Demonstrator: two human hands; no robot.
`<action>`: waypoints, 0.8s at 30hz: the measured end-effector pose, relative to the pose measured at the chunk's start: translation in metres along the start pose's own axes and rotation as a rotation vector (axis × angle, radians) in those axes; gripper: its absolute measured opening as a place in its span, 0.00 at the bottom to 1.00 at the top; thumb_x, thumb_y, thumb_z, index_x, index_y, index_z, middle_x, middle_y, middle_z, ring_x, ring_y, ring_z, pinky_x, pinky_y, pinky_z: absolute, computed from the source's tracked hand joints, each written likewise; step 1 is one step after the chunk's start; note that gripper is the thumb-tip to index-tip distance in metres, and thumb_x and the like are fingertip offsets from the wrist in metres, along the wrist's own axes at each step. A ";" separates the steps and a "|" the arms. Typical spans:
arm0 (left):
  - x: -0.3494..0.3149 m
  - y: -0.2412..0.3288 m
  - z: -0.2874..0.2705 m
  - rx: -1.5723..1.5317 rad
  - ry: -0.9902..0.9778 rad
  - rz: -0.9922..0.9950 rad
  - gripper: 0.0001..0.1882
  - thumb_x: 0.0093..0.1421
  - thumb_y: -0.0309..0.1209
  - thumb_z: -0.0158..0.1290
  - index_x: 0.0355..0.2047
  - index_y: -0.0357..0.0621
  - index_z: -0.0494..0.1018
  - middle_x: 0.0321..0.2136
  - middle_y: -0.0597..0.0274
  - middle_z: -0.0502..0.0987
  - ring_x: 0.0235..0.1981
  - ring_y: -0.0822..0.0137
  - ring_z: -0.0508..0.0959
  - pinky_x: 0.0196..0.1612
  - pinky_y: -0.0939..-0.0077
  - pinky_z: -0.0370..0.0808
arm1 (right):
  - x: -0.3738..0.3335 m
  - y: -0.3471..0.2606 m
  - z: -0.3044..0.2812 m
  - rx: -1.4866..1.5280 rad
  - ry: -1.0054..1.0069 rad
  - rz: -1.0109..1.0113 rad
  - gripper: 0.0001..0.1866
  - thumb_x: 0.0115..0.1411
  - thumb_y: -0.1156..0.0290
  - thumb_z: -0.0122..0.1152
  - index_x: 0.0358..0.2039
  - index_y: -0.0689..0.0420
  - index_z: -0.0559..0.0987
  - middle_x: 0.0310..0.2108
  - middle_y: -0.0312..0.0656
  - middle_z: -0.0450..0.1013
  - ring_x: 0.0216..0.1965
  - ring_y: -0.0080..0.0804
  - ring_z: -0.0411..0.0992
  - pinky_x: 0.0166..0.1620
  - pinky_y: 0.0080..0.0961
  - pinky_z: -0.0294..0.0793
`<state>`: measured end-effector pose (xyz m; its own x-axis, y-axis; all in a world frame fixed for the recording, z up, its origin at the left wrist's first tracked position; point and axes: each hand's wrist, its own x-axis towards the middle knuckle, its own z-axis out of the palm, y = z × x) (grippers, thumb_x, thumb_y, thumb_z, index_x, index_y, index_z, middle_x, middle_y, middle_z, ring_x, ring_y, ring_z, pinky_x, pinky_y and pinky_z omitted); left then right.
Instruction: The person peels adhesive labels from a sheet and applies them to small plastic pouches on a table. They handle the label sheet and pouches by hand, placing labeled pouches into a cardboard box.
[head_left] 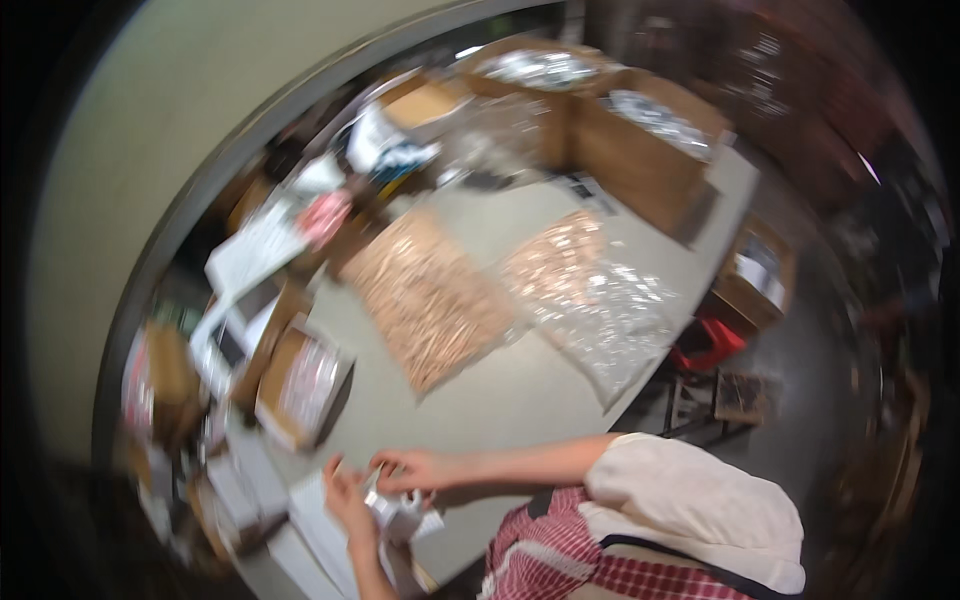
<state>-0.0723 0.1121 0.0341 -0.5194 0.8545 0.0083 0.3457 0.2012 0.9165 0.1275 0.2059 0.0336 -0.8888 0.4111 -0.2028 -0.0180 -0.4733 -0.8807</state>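
At the near edge of the table my left hand (346,497) and my right hand (405,471) come close together with bent fingers. Between and just below them is a small white, shiny item (396,512), too blurred to name. Both hands seem to be closed at this item, but what the fingertips pinch cannot be made out. White sheets of paper (318,520) lie beside and under my left hand. Farther off lies a clear bag of many small copper-coloured pieces (428,300). To its right is a second clear bag (610,315), partly filled with similar pieces.
Large cardboard boxes (640,165) of silvery plastic packets stand at the far right. Along the left edge are an open small box (300,385), papers (255,250) and more cartons (165,385). A red stool (708,343) and a carton (757,270) stand beyond the table's right edge.
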 end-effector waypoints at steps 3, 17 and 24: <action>-0.050 0.038 0.058 -0.037 0.037 -0.010 0.14 0.72 0.30 0.51 0.52 0.37 0.77 0.37 0.59 0.81 0.38 0.73 0.80 0.42 0.76 0.77 | -0.043 -0.006 -0.010 -0.197 0.036 0.145 0.22 0.63 0.62 0.68 0.54 0.56 0.75 0.36 0.38 0.77 0.28 0.22 0.76 0.28 0.22 0.78; -0.144 -0.017 0.085 -0.350 0.231 -0.261 0.15 0.76 0.36 0.46 0.47 0.37 0.78 0.25 0.70 0.76 0.24 0.83 0.69 0.28 0.86 0.66 | -0.079 0.045 -0.003 -0.738 -0.151 -0.016 0.20 0.63 0.67 0.67 0.53 0.59 0.74 0.33 0.36 0.77 0.35 0.28 0.77 0.40 0.28 0.76; -0.146 -0.042 0.031 0.605 0.020 0.244 0.20 0.68 0.27 0.47 0.59 0.38 0.70 0.58 0.48 0.73 0.63 0.50 0.69 0.65 0.56 0.62 | -0.044 0.050 -0.058 -0.459 0.221 0.063 0.15 0.63 0.78 0.63 0.50 0.62 0.75 0.33 0.38 0.78 0.36 0.23 0.76 0.40 0.22 0.76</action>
<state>0.0131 -0.0069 -0.0181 -0.3828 0.9019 0.2000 0.8312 0.2418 0.5007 0.1918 0.2095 -0.0265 -0.7628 0.5709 -0.3036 0.2795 -0.1323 -0.9510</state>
